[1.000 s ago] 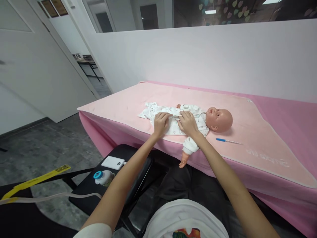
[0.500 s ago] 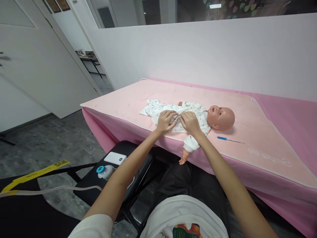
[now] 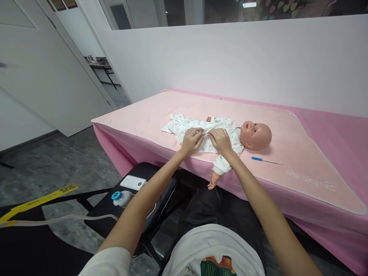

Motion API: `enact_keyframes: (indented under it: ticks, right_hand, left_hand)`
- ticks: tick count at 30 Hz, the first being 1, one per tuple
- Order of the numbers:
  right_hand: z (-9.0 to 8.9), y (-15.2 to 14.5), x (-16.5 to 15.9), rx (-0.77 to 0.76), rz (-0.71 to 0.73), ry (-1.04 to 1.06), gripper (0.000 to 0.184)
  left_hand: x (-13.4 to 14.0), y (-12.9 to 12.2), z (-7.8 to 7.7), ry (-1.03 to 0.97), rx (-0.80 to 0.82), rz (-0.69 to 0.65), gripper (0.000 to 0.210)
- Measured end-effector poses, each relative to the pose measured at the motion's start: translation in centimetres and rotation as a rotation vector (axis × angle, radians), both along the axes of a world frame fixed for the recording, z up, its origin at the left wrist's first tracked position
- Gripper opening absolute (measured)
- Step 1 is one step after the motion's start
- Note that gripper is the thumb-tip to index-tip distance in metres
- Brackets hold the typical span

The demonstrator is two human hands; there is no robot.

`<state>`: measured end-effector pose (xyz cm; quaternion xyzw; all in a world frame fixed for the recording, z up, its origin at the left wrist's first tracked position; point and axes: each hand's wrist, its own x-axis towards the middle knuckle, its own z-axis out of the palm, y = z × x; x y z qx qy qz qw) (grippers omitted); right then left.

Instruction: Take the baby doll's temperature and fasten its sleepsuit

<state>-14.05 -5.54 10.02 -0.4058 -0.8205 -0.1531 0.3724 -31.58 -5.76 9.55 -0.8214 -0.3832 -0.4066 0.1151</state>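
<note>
A baby doll (image 3: pixel 257 136) lies on its back on the pink-covered table, head to the right, one arm hanging over the near edge. It wears a white printed romper (image 3: pixel 184 124). My left hand (image 3: pixel 192 141) is at the doll's belly, fingers curled and pinching the romper's front fabric. Close beside it, my right hand (image 3: pixel 220 140) grips the same front, nearer the chest, with bent fingers. A ridge of cloth is drawn up between the two hands. Exactly what lies under the fingertips is hidden.
A blue-handled thin tool (image 3: pixel 266 160) lies on the pink mat (image 3: pixel 301 153) by the doll's head. On a black folding chair (image 3: pixel 100 209) at the left are a white phone (image 3: pixel 133 183) and a bottle with a blue cap (image 3: pixel 120 197). A white wall stands behind the table.
Both hands stay at the romper's front, with fingers slightly shifted. The light edge of cloth that curved up between them now lies flatter. The view has moved slightly.
</note>
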Motion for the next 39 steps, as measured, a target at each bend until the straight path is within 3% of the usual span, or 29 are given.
enact_keyframes:
  ticks: [25,39]
  right_hand:
    - [-0.3,0.4,0.0,-0.013,-0.073,-0.059,0.019]
    - [-0.2,0.4,-0.1,0.018,-0.083,-0.051,0.021]
  left_hand:
    - [0.5,0.9,-0.4,0.088,-0.066,0.032,0.025]
    - [0.7,1.0,-0.4,0.099,-0.011,0.030,0.023]
